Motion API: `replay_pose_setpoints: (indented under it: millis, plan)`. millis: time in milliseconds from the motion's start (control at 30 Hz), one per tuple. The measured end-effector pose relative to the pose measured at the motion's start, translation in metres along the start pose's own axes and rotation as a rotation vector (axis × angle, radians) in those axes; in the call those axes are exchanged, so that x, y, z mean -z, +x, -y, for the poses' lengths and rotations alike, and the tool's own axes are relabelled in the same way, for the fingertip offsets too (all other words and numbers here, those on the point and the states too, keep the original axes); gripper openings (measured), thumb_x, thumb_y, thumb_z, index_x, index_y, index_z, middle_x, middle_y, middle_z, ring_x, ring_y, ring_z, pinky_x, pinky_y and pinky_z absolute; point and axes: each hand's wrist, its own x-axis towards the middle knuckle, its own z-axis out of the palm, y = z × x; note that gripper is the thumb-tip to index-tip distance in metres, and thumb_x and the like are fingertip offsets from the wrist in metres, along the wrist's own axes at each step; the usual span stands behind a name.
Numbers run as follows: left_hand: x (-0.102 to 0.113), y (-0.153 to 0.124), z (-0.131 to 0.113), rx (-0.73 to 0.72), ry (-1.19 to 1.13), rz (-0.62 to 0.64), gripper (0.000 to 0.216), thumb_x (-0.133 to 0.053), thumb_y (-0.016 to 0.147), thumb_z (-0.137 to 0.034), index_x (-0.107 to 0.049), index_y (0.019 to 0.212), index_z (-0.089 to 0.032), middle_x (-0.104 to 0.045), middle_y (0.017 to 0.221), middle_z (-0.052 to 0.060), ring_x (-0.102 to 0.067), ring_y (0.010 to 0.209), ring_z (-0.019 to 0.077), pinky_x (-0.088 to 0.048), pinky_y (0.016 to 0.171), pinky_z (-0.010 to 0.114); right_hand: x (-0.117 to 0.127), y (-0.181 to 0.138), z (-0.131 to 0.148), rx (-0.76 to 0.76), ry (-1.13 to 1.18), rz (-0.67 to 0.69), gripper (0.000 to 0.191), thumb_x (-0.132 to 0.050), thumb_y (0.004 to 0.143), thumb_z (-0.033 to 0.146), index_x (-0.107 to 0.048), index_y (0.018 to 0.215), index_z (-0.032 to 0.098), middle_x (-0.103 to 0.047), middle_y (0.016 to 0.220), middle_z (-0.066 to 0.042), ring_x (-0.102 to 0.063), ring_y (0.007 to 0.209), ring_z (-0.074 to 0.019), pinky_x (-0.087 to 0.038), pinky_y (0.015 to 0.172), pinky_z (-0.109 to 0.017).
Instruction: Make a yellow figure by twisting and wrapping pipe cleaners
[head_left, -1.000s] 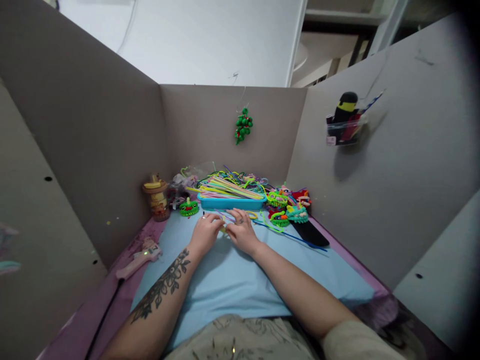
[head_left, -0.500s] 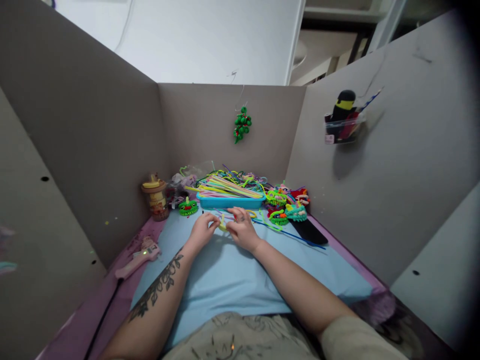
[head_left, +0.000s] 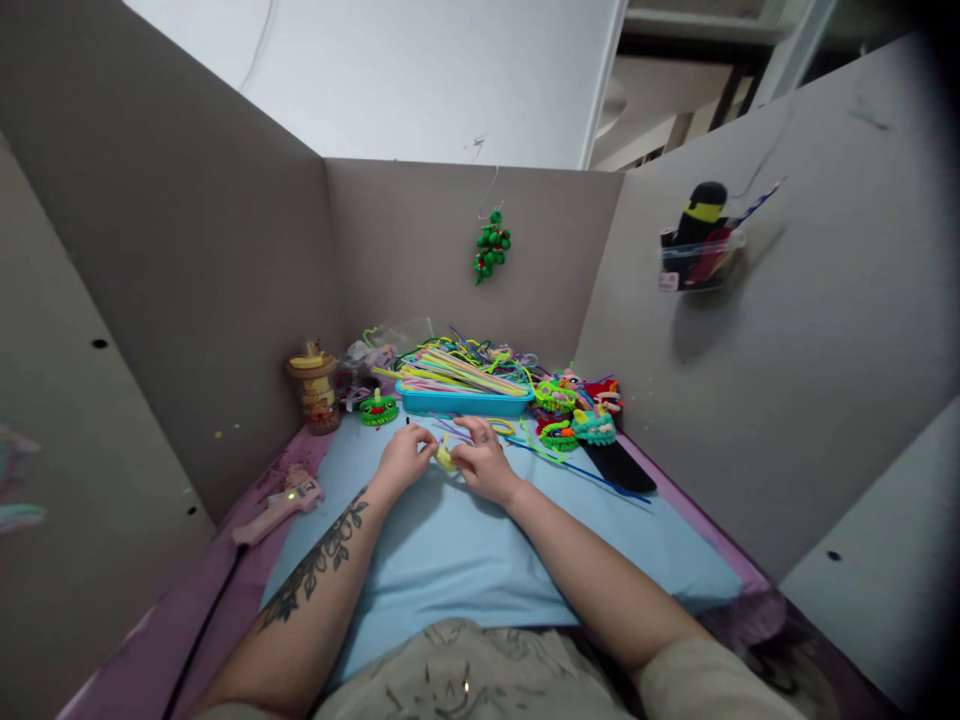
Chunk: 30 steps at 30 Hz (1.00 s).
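Observation:
Between my two hands is a short, bent piece of yellow pipe cleaner [head_left: 444,459], held just above the blue cloth [head_left: 442,560]. My right hand [head_left: 486,462] pinches it between thumb and fingers, with the other fingers raised. On its other side, my left hand [head_left: 405,458] is closed in a pinch at the piece's edge, its fingertips partly hidden. Beyond my hands lie loose purple and blue pipe cleaners [head_left: 592,474] and a yellow loop [head_left: 501,427].
A blue tray [head_left: 465,403] of pipe cleaners stands at the back. Fuzzy figures [head_left: 595,427] and a black flat object [head_left: 619,466] lie to the right. On the left are a pink glue gun [head_left: 277,512] with its cord, a green figure [head_left: 378,409] and a lidded cup [head_left: 313,392].
The yellow pipe cleaner has turned between my fingers and shows a broader side. Both hands stay nearly in place, while the view has shifted slightly.

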Motion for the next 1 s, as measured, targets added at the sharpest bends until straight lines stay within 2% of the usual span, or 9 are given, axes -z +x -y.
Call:
replay_pose_setpoints:
  millis: [100,233,433,533,800,900,1000]
  plan:
    - [-0.001,0.000,0.003,0.015,-0.023,0.018,0.013,-0.055,0.076,-0.026,-0.065,0.075,-0.017,-0.060,0.081,0.005,-0.056,0.083,0.0197,-0.042,0.076,0.030,0.000,0.000,0.000,-0.008,0.006,0.000,0.013,-0.056,0.075,0.013,-0.064,0.077,0.022,-0.039,0.129,-0.005,-0.033,0.119,-0.0253,-0.030,0.101,-0.045]
    - [-0.001,-0.002,0.001,-0.012,-0.009,-0.039,0.013,-0.056,0.077,-0.025,-0.065,0.081,-0.018,-0.060,0.086,0.005,-0.055,0.086,0.0199,-0.042,0.079,0.032,0.000,0.001,0.000,-0.039,0.014,0.011,0.010,-0.057,0.075,0.014,-0.064,0.075,0.021,-0.042,0.127,-0.006,-0.034,0.118,-0.0255,-0.030,0.101,-0.045]
    - [0.004,-0.005,-0.007,-0.256,0.062,-0.080,0.013,-0.056,0.080,-0.022,-0.068,0.080,-0.020,-0.062,0.093,0.006,-0.053,0.089,0.0189,-0.040,0.082,0.033,0.000,0.001,-0.001,-0.076,0.046,0.010,0.010,-0.057,0.075,0.014,-0.063,0.074,0.021,-0.044,0.125,-0.006,-0.036,0.117,-0.0246,-0.030,0.100,-0.045]
    - [0.005,-0.005,-0.008,-0.302,0.101,-0.063,0.016,-0.054,0.082,-0.023,-0.070,0.082,-0.020,-0.063,0.091,0.007,-0.054,0.086,0.0187,-0.039,0.081,0.033,0.001,0.000,-0.003,-0.077,0.059,0.014,0.013,-0.056,0.073,0.012,-0.064,0.074,0.022,-0.043,0.125,-0.006,-0.035,0.117,-0.0245,-0.030,0.100,-0.045]
    - [-0.001,0.000,0.001,-0.153,-0.008,0.058,0.018,-0.055,0.080,-0.027,-0.070,0.082,-0.019,-0.068,0.083,0.006,-0.057,0.081,0.0190,-0.040,0.078,0.032,0.002,0.000,-0.007,-0.054,0.058,0.029,0.017,-0.055,0.075,0.010,-0.066,0.075,0.023,-0.041,0.127,-0.005,-0.035,0.117,-0.0241,-0.032,0.100,-0.044]
    - [-0.003,0.001,0.002,-0.150,-0.102,0.088,0.018,-0.054,0.080,-0.026,-0.069,0.078,-0.018,-0.066,0.079,0.004,-0.057,0.077,0.0167,-0.040,0.075,0.029,0.003,0.000,-0.007,-0.061,0.050,0.037,0.017,-0.055,0.075,0.009,-0.066,0.075,0.023,-0.042,0.127,-0.005,-0.035,0.117,-0.0244,-0.032,0.099,-0.045]
    - [-0.004,0.000,-0.002,-0.144,-0.102,0.072,0.019,-0.051,0.080,-0.026,-0.065,0.072,-0.016,-0.061,0.072,0.003,-0.054,0.071,0.0152,-0.040,0.069,0.027,0.003,0.001,-0.004,-0.095,0.043,0.009,0.014,-0.056,0.076,0.012,-0.065,0.077,0.022,-0.043,0.126,-0.006,-0.034,0.118,-0.0250,-0.031,0.099,-0.046]
